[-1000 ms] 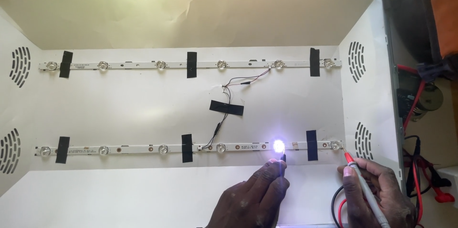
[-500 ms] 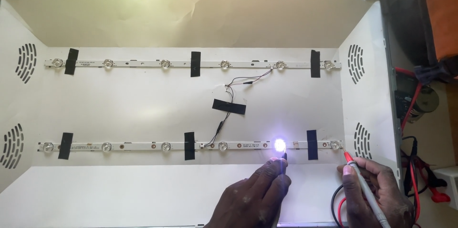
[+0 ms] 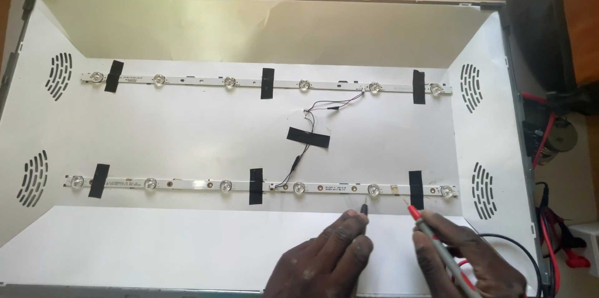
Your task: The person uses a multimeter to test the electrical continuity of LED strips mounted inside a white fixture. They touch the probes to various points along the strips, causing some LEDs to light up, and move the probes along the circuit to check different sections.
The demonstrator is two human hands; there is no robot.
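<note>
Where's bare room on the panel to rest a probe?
Free: the white sheet left of the left hand, below the lower LED strip; also between the strips, left of the black tape patch. Crowded: around the thin wires and by the right hand, near the red and black leads.

A black probe (image 3: 364, 209) and a red probe (image 3: 414, 212) point up toward the lower LED strip (image 3: 262, 184), tips just below it. The strip lies flat, taped with black tape, its LEDs unlit.
</note>
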